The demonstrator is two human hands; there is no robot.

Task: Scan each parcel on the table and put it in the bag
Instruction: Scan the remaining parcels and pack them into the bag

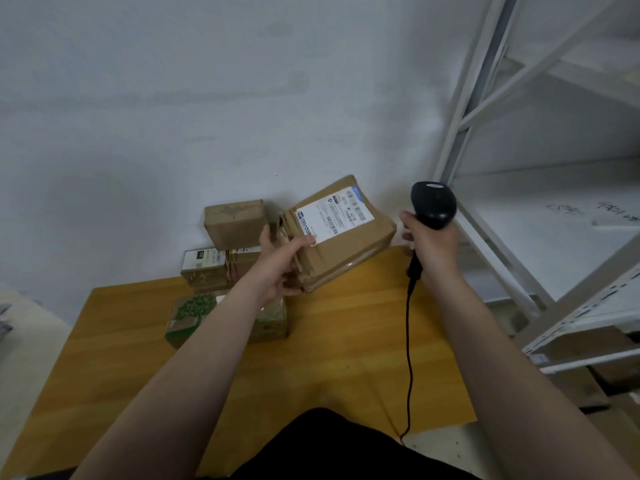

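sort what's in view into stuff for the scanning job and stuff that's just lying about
For the job:
labelled parcel in the left hand
scanner in the right hand
stacked parcels and green-printed parcel on the table

Just there:
metal shelving

No bag shows.

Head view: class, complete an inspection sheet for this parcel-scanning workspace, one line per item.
Surface: wooden table, parcels at its far side.
Job's things: labelled parcel held up; brown parcels stacked by the wall; green-printed parcel before them; scanner; bag not seen.
Clutter: nothing seen.
Hands: left hand grips labelled parcel; right hand grips scanner.
Cables: black cable hangs from scanner across the table.
Surroundings: white wall; white metal shelving at right.
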